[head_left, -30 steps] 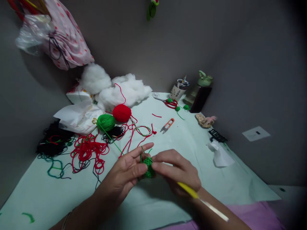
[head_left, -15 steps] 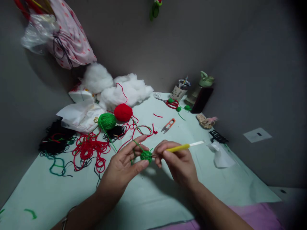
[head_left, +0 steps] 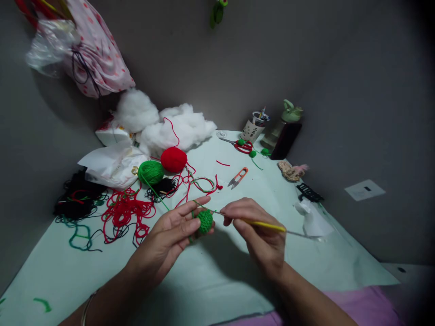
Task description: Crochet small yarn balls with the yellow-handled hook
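Observation:
My left hand (head_left: 173,233) pinches a small round green crochet piece (head_left: 205,221) between thumb and fingers, with green yarn running over the raised index finger. That yarn leads back to a green yarn ball (head_left: 151,172) on the table. In my right hand (head_left: 256,228) is a crochet hook (head_left: 263,224) with a yellow handle, held like a pen. Its thin metal tip meets the yarn at the top of the green piece. A red yarn ball (head_left: 173,160) lies beside the green one.
Orange thread snips (head_left: 238,178) lie beyond my hands, with red-handled scissors (head_left: 243,146) farther back. Tangled red yarn (head_left: 125,210) and black yarn (head_left: 76,199) spread at the left. White stuffing (head_left: 180,129) is piled at the back. A bottle (head_left: 287,124) and pen cup (head_left: 254,127) stand at the back right.
The green piece has been turned so its rounded, stitched side faces me. The hook has swung, its rear end now lower and pointing right. The left thumb has shifted up along the piece.

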The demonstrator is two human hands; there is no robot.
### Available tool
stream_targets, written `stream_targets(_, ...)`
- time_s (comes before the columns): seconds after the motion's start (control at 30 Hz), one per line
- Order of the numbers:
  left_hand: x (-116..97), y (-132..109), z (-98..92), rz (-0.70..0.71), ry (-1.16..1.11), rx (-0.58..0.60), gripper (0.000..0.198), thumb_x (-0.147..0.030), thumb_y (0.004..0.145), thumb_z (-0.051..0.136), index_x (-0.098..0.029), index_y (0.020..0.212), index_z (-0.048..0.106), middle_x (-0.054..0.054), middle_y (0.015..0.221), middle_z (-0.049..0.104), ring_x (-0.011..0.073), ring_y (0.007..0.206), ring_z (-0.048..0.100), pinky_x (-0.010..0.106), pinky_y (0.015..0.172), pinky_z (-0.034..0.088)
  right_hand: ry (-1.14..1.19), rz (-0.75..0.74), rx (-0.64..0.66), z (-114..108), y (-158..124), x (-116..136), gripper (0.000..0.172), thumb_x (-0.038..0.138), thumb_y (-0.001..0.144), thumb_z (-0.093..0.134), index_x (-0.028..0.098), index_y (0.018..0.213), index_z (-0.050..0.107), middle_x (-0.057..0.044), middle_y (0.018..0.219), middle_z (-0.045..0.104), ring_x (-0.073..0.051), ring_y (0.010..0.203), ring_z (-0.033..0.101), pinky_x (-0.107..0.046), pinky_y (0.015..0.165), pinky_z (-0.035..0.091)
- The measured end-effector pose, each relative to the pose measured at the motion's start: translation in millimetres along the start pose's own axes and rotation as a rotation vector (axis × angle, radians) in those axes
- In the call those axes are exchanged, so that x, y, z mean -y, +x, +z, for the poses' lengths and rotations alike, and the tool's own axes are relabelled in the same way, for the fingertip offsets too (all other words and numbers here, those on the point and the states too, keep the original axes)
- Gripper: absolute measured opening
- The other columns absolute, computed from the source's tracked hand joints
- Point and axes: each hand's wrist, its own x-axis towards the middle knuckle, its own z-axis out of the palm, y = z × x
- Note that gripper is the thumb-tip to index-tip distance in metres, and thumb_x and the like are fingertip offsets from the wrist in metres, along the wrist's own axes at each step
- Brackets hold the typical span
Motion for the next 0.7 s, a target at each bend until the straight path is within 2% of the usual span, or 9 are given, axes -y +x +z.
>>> stream_targets(0.17,-5,-4,-1.1,-0.019,0.051,-0.029,0.036,-0.025,0.084,0.082,-0.022,0.12,0.079,0.004,0.093,0.075,0.017,0.092,0.07,0.026,0.089,0.049,0.321,0.167,-0.094,-5,4,-7,0.014,0.021,0.096,0.067,0.022,0.103,0.08,-0.005,0.088,0.07,-0.016,0.072,0.065,-0.029,0.062,0.055)
stream_targets(0.3,0,-3,-3.7,0.039,0.16,-0.025,0.043,-0.028,0.081,0.084,-0.026,0.123,0.077,0.005,0.103,0.074,0.0179,0.097,0.067,0.028,0.091,0.048,0.495,0.292,-0.022,-5,10,-7,0.012,0.027,0.095,0.07,0.02,0.098,0.08,-0.003,0.082,0.068,-0.014,0.066,0.064,-0.025,0.056,0.055)
stream_targets(0.37,4,-2,-5.3,0.077,0.247,-0.012,0.049,-0.029,0.079,0.086,-0.029,0.127,0.075,0.005,0.109,0.075,0.0212,0.104,0.066,0.032,0.094,0.048,0.45,0.272,0.052,-3,10,-5,0.013,0.028,0.097,0.069,0.022,0.099,0.08,-0.004,0.085,0.071,-0.015,0.07,0.066,-0.027,0.06,0.057)
stream_targets(0.47,7,0,-5.3,0.117,0.377,-0.02,0.056,-0.028,0.076,0.088,-0.03,0.131,0.073,0.007,0.118,0.075,0.0271,0.117,0.064,0.04,0.106,0.045,0.227,0.137,0.133,0,9,-1,0.015,0.023,0.099,0.067,0.025,0.106,0.08,-0.006,0.096,0.077,-0.019,0.09,0.071,-0.035,0.08,0.061)
stream_targets(0.53,8,-1,-3.0,0.147,0.431,-0.056,0.06,-0.026,0.074,0.09,-0.03,0.131,0.072,0.007,0.123,0.075,0.0295,0.125,0.06,0.044,0.113,0.04,0.132,0.073,0.15,2,8,3,0.019,0.021,0.1,0.064,0.025,0.111,0.079,-0.008,0.104,0.078,-0.021,0.101,0.072,-0.039,0.088,0.061)
stream_targets(0.7,6,-4,4.6,0.181,0.541,-0.168,0.058,-0.024,0.067,0.092,-0.031,0.122,0.077,0.006,0.128,0.073,0.0325,0.135,0.053,0.048,0.122,0.031,0.172,0.085,0.164,4,8,5,0.018,0.024,0.102,0.062,0.025,0.111,0.078,-0.008,0.106,0.079,-0.022,0.102,0.073,-0.042,0.088,0.063)
